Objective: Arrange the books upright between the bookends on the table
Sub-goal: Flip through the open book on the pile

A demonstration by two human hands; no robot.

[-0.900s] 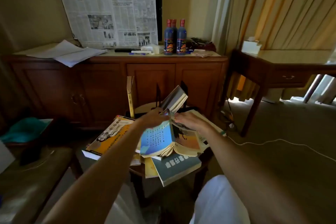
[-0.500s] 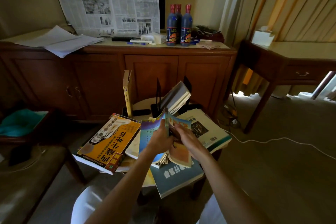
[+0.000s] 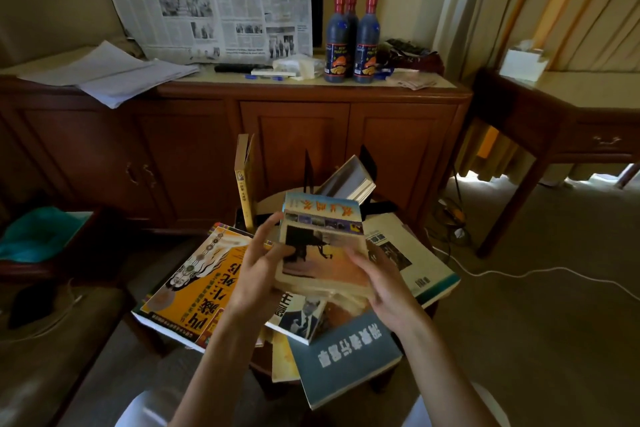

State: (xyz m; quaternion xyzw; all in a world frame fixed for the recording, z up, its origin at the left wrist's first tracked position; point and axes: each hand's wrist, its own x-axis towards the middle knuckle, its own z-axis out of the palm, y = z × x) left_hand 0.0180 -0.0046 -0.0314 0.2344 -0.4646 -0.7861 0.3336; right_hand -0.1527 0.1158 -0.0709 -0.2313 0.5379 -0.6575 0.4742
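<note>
I hold a small paperback (image 3: pixel 323 246) with a blue and orange cover above the pile, lifted and tilted toward me. My left hand (image 3: pixel 258 270) grips its left edge, and my right hand (image 3: pixel 382 284) grips its right edge from below. Under it lie a large orange book (image 3: pixel 194 291), a grey-blue book (image 3: pixel 346 354), a white book (image 3: pixel 412 260) and a book with a portrait (image 3: pixel 301 315) on a small table. A thin yellow book (image 3: pixel 244 180) stands upright at the back. Another book (image 3: pixel 349 180) leans against the black bookends (image 3: pixel 308 170).
A wooden sideboard (image 3: pixel 294 121) stands behind, bearing three dark bottles (image 3: pixel 353 42), loose papers (image 3: pixel 107 73) and a newspaper (image 3: pixel 214 0). A chair with a teal cloth (image 3: pixel 34 236) is at left. A wooden desk (image 3: pixel 554 107) and a white cable (image 3: pixel 519 274) are at right.
The open paperback has been closed and raised off the pile, turned with its cover toward me. Both hands have shifted to its side edges. My view has tilted down.
</note>
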